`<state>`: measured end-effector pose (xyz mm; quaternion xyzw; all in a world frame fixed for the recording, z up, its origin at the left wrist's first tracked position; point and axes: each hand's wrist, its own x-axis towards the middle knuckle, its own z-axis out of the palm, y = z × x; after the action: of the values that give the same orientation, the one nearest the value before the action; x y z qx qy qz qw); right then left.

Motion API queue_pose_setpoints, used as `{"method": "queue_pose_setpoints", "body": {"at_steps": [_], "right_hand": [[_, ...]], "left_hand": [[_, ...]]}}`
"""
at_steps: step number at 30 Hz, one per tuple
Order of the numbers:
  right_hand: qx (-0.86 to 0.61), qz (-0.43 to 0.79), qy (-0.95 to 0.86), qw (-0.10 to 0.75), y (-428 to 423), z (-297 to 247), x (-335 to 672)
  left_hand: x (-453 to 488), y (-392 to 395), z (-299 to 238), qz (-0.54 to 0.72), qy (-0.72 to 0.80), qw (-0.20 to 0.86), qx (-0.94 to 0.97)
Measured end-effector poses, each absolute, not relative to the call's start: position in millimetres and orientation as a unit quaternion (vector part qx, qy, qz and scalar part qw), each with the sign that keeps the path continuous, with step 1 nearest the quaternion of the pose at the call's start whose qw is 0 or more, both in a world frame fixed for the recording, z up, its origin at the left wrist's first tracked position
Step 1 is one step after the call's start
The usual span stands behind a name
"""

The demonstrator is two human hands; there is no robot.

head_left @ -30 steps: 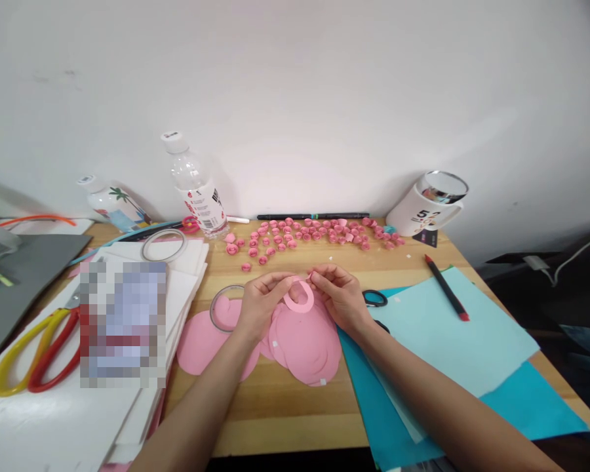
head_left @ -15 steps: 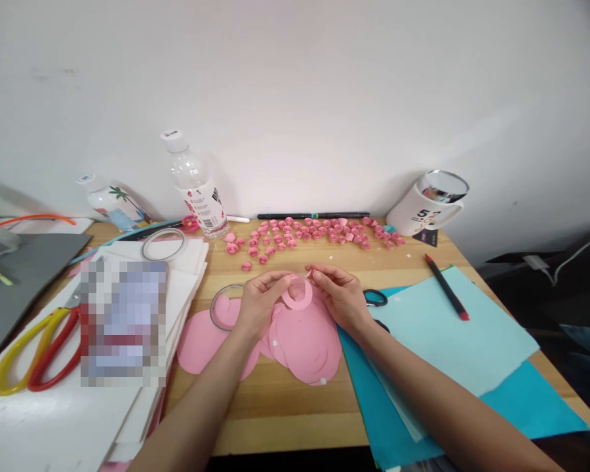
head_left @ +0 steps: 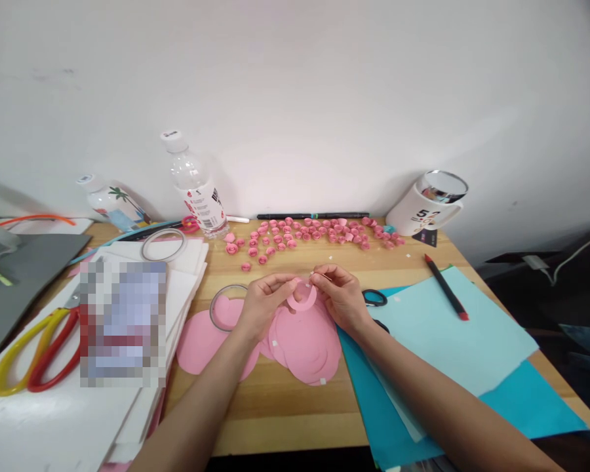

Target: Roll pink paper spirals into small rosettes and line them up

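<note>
Where left hand (head_left: 263,305) meets right hand (head_left: 343,299), pink spiral (head_left: 299,308)

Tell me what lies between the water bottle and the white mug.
In the head view, a spread of small pink paper roses and a long black pen lie between bottle and mug.

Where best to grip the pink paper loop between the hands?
Probably take the pink paper loop at its top, pinching the thin band's flat faces between thumb and forefinger, coming in from either side. The ring hangs open below, so squeezing lower would likely crush it. The left hand and right hand pinch there.
</note>
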<state>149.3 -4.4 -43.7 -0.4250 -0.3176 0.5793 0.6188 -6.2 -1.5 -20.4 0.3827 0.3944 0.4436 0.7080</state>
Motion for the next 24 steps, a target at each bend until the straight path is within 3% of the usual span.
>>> {"method": "queue_pose_setpoints", "body": {"at_steps": [24], "right_hand": [[-0.448, 0.585, -0.32, 0.595, -5.3, -40.5, 147.7]], "left_hand": [[-5.8, -1.9, -15.4, 0.403, 0.388, 0.706, 0.434]]}}
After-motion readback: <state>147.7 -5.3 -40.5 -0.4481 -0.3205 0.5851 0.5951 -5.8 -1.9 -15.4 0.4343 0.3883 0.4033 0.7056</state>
